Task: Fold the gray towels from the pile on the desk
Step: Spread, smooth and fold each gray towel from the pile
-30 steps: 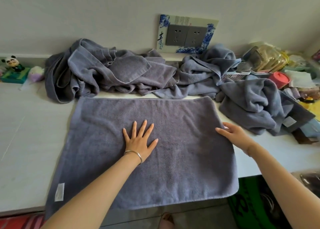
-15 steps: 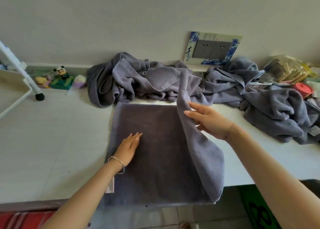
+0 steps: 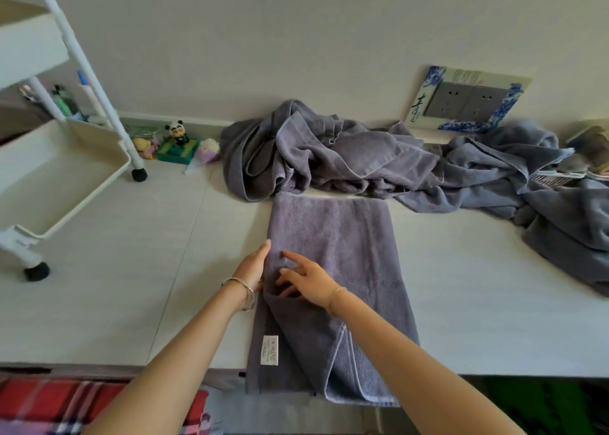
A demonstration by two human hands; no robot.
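touching one towel [image 3: 339,233]: left hand [image 3: 253,267], right hand [image 3: 308,279]

The white desk [image 3: 131,270] carries a folded towel [image 3: 336,256], towel pile [image 3: 329,158], figurines [image 3: 178,138].

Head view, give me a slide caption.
Left hand and right hand touch a folded towel on the desk, pile behind.

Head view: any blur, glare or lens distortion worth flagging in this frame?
Head view: light soft and even, no glare, only faint shadow under the pile; wide-angle bending tilts the rack pole and skews the socket plate; clutter at the right edge is smeared; the white label is too soft to read.
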